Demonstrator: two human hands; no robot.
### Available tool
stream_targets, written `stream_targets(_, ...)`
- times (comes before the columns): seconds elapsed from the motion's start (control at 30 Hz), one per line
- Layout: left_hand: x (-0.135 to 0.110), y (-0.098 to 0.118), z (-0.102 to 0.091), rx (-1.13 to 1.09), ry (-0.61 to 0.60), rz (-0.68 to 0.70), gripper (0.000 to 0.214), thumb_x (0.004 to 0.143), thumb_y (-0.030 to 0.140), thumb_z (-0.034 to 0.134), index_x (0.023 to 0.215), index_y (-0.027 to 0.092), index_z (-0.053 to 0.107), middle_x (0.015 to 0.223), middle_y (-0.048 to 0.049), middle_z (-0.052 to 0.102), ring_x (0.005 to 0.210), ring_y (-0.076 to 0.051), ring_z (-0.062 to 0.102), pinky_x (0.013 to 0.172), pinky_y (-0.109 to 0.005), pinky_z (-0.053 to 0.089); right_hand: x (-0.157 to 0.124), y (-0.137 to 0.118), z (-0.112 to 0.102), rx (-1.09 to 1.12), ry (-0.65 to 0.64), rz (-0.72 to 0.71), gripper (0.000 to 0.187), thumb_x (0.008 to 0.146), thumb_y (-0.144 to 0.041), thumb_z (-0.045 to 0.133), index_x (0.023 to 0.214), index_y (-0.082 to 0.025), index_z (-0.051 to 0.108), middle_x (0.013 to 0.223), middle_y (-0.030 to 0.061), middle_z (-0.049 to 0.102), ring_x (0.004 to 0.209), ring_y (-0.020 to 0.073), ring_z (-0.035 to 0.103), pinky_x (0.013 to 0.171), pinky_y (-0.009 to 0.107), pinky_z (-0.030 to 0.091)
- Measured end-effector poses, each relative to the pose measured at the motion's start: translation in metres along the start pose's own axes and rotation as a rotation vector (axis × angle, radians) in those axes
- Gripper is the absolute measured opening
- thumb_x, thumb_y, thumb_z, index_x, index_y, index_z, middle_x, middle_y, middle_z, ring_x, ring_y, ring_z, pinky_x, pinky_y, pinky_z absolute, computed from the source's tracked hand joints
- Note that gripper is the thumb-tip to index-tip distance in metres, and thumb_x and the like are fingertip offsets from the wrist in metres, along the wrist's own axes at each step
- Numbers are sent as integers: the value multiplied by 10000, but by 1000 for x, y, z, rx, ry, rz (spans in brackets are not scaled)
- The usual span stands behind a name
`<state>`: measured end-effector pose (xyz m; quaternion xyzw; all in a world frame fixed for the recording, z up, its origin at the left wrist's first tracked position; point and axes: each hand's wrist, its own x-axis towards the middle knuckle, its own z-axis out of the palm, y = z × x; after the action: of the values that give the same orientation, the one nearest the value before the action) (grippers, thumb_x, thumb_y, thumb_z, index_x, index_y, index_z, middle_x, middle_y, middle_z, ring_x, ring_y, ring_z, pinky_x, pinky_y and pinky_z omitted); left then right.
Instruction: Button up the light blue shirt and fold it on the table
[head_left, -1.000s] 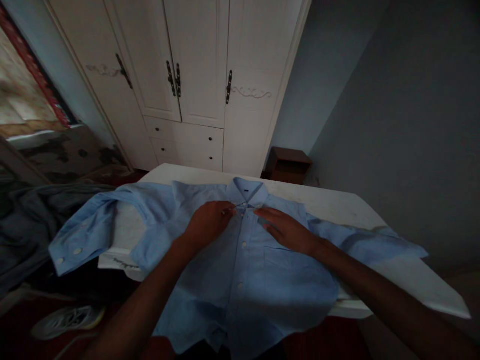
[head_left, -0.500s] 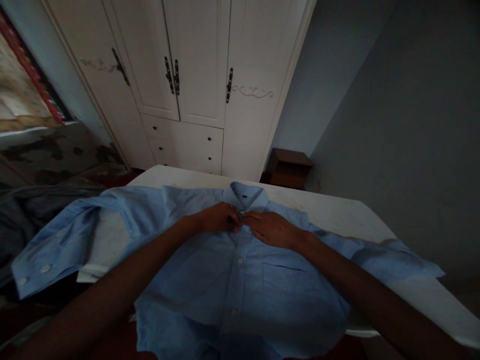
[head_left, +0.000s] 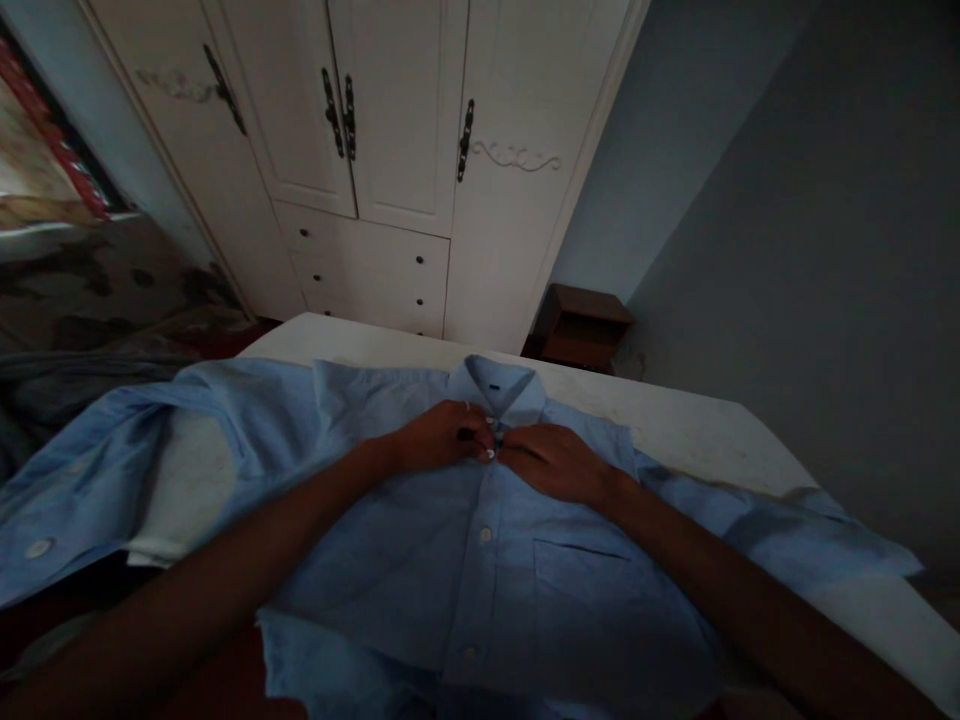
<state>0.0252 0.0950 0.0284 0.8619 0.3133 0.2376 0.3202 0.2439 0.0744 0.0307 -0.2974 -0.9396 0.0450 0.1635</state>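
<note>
A light blue button-up shirt (head_left: 405, 560) lies front side up, its collar (head_left: 529, 395) at the far end and its sleeves spread to both sides. Just below the collar, my left hand (head_left: 442, 437) pinches the placket edge close to a small white button (head_left: 491, 454). My right hand (head_left: 555, 460) grips the opposite edge of the placket, its fingertips almost meeting those of the left. Lower down the front sit another button (head_left: 485, 535) and a chest pocket (head_left: 585, 570). The fingertips partly hide the fabric between them.
Under the shirt is a white table (head_left: 690, 420). Beyond it stand a white wardrobe (head_left: 397, 130) with dark handles and a small brown cabinet (head_left: 581, 325). Dark grey cloth (head_left: 60, 385) is heaped at the left. A grey wall (head_left: 840, 250) rises on the right.
Both hands stay at the placket below the collar, and the white button now shows by the left fingertips. The view has shifted slightly.
</note>
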Motion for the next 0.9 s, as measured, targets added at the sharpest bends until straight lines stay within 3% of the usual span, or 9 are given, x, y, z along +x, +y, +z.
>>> stream_targets(0.1,-2,0,3,-23,51,14,49,772,151,711,816,172,713,821,-3,648,800,-118,605,766,-232,440,-5,6,7,1,52,-3,271,989,-348,409,965,-195,632,795,16,699,698,138,637,642,256,434)
stream_targets(0.33,-7,5,7,-129,94,-25,26,798,197,685,810,174,686,830,2,636,805,-115,601,772,-236,451,-7,11,11,-134,114,-249,263,996,-224,388,989,-187,648,875,40,716,747,146,637,642,269,461)
stream_targets(0.53,-6,2,10,-113,67,-47,40,801,186,672,832,179,698,839,0,636,800,-118,597,768,-244,449,-10,10,8,-86,160,-214,241,979,-246,443,870,-192,651,745,3,677,663,124,597,625,255,461)
stream_targets(0.7,-6,4,11,-138,136,-22,24,792,186,689,807,178,706,817,9,643,774,-105,594,753,-229,445,-15,15,8,-152,291,-350,142,933,-170,521,937,-206,658,869,18,710,747,124,631,655,248,487)
stream_targets(0.9,-6,9,11,-128,151,14,38,796,209,694,801,182,721,821,0,668,772,-107,604,751,-237,457,-12,13,5,-226,383,-426,105,916,-130,545,908,-176,639,855,30,714,734,121,642,638,241,513)
